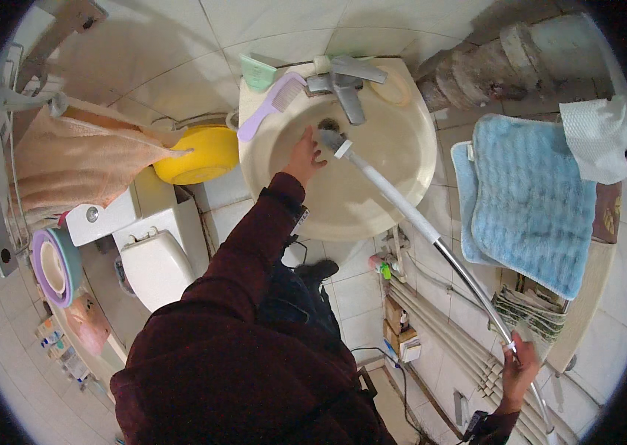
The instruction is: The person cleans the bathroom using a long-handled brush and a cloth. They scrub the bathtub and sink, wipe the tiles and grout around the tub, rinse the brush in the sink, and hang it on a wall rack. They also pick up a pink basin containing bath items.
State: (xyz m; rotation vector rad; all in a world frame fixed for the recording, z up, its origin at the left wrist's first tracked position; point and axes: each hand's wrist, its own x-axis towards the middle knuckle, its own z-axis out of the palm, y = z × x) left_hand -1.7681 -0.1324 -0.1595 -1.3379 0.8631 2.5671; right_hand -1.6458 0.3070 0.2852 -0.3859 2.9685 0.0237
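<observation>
A long silver-and-white pole (395, 199) slants from the lower right up into the cream washbasin (411, 159). Its small grey head (332, 139) rests over the drain, below the grey tap (347, 93); what kind of cleaning tool it is, I cannot tell for sure. My right hand (521, 371) is closed around the metal part near the far end from the head. Over the basin's left side, my left hand (306, 157) is open, fingers apart, close beside the grey head; whether it touches the head is unclear.
A purple comb (272, 107), a pale green object (258, 73) and a cream dish (393, 87) lie on the basin's rim. A yellow tub (198, 156) and a toilet (156, 263) stand left. Blue mats (532, 200) hang right, above pipes (450, 334).
</observation>
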